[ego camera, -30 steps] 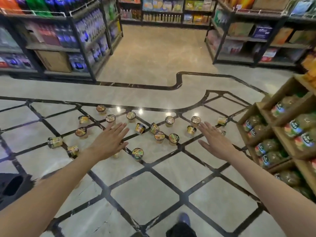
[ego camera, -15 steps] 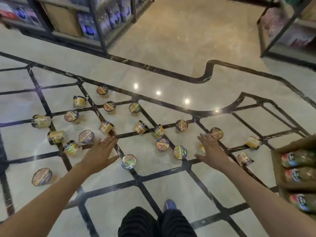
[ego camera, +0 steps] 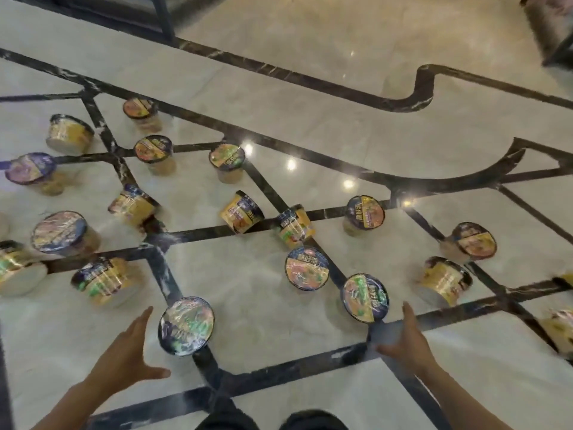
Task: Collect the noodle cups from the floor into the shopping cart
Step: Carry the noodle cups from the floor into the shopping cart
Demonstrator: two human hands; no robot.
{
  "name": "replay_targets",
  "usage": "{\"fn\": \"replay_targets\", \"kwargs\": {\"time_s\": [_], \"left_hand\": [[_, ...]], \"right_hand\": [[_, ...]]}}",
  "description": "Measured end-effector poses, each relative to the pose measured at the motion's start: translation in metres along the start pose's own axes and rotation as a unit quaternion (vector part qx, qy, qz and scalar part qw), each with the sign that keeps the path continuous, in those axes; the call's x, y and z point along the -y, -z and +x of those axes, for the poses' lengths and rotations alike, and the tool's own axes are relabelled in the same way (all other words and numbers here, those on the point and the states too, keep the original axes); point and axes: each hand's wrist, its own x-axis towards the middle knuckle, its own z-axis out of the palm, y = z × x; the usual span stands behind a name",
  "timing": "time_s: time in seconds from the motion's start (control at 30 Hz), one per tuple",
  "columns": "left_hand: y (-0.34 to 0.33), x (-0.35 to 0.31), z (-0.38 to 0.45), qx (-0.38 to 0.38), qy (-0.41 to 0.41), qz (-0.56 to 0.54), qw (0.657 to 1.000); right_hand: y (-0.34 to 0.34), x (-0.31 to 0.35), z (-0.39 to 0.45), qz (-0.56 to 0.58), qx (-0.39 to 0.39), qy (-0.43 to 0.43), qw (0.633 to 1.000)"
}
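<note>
Several noodle cups with dark lids and yellow sides are scattered over the tiled floor, some upright, some on their sides. The nearest upright cup (ego camera: 186,324) stands just right of my left hand (ego camera: 130,356), which is open, thumb spread, not touching it. Another upright cup (ego camera: 365,297) stands just up-left of my right hand (ego camera: 406,342), also open and empty. A third upright cup (ego camera: 306,267) lies a little farther off. A tipped cup (ego camera: 444,280) rests to the right. No shopping cart is in view.
The floor (ego camera: 263,305) is pale glossy marble with black inlay lines. A dark shelf leg (ego camera: 162,20) stands at the top left and another shelf base (ego camera: 555,41) at the top right. My dark-trousered knees (ego camera: 273,420) show at the bottom edge.
The view has dropped much closer to the floor. Both hands have come down and nearer: the left beside the nearest upright cup, the right just below another cup.
</note>
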Motion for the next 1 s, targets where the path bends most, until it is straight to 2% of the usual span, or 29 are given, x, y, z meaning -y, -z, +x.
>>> {"fn": "replay_targets", "kwargs": {"time_s": [0.1, 0.27, 0.37, 0.6, 0.77, 1.0], "left_hand": [[-0.047, 0.005, 0.039, -0.055, 0.016, -0.084, 0.995], [-0.082, 0.0, 0.06, -0.165, 0.032, -0.175, 0.97], [-0.082, -0.008, 0.053, -0.183, 0.036, -0.194, 0.963], [-0.068, -0.028, 0.055, -0.193, 0.038, -0.293, 0.936], [-0.016, -0.067, 0.016, -0.186, 0.052, -0.359, 0.913], [0.131, -0.143, -0.093, -0.187, 0.029, -0.428, 0.883]], "right_hand": [[-0.054, -0.028, 0.042, 0.097, -0.045, -0.017, 0.994], [-0.095, -0.025, 0.067, 0.277, -0.136, 0.007, 0.951], [-0.097, -0.015, 0.065, 0.322, -0.157, -0.002, 0.934], [-0.079, -0.002, 0.069, 0.37, -0.146, 0.028, 0.917], [-0.024, 0.02, 0.024, 0.375, -0.111, -0.005, 0.92], [0.109, 0.134, -0.071, 0.343, -0.075, 0.031, 0.936]]}}
